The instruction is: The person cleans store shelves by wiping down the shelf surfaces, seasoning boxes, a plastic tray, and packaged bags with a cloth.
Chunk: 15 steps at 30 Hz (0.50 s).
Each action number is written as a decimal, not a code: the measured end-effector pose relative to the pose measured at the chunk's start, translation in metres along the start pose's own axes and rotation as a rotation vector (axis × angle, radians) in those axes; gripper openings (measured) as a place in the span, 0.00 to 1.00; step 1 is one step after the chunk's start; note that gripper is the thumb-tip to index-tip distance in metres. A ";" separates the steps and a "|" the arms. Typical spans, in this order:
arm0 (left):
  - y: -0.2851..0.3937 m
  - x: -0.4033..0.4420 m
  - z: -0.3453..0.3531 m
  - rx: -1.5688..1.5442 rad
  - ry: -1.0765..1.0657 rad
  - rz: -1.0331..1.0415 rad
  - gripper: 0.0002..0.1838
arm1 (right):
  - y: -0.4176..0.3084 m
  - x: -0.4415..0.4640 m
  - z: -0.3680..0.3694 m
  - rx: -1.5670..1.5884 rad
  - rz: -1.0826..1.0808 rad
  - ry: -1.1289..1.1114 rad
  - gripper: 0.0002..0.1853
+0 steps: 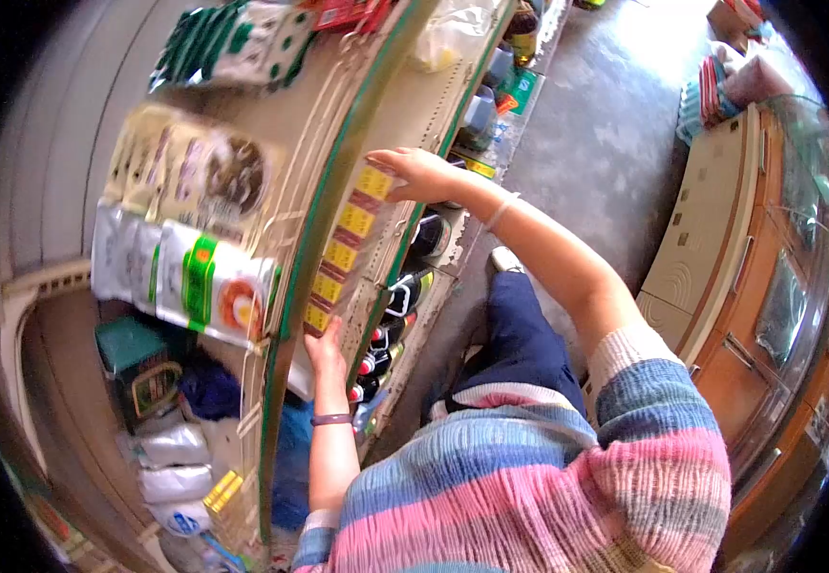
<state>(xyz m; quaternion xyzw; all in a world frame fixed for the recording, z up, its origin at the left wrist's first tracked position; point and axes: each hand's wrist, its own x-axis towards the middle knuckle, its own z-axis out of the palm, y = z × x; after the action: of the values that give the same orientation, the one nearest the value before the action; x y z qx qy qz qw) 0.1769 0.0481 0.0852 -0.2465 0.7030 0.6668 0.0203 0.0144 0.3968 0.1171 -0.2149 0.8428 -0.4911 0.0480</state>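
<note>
at shelves (434,100), hands (418,176) on packs (341,254), bottles (430,235) below

Boxed packs (341,255): yel. w/ maroon bands; knit sweater (520,487): pink/blue/grey stripes (trousers (527,329) navy, btw).

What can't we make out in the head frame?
All in the head view:
- Left hand: most fingertips out of sight, hidden by the end of the yellow-and-brown packs.
- Print on those packs: too small to read.
- Dark bottles: partly covered by the shelf above them.
- Red package: cut off by the top edge.
</note>
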 end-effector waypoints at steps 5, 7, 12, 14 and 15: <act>0.023 0.054 0.047 -0.094 0.179 -0.204 0.27 | 0.043 0.063 0.012 -0.070 0.138 0.033 0.38; 0.020 0.078 0.055 -0.131 0.273 -0.242 0.27 | 0.061 0.085 0.021 -0.075 0.154 0.021 0.38; -0.043 0.153 -0.004 -0.244 0.224 -0.192 0.18 | 0.122 0.151 0.077 -0.108 0.114 -0.017 0.28; -0.044 0.151 -0.006 -0.239 0.268 -0.188 0.18 | 0.131 0.164 0.079 -0.135 0.121 -0.103 0.25; -0.045 0.149 -0.006 -0.241 0.297 -0.195 0.18 | 0.126 0.165 0.074 -0.092 0.099 -0.019 0.25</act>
<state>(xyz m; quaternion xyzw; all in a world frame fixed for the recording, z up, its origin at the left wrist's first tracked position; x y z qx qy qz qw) 0.0647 -0.0053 -0.0089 -0.4096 0.5863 0.6972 -0.0490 -0.1529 0.3228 -0.0059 -0.1796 0.8737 -0.4466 0.0703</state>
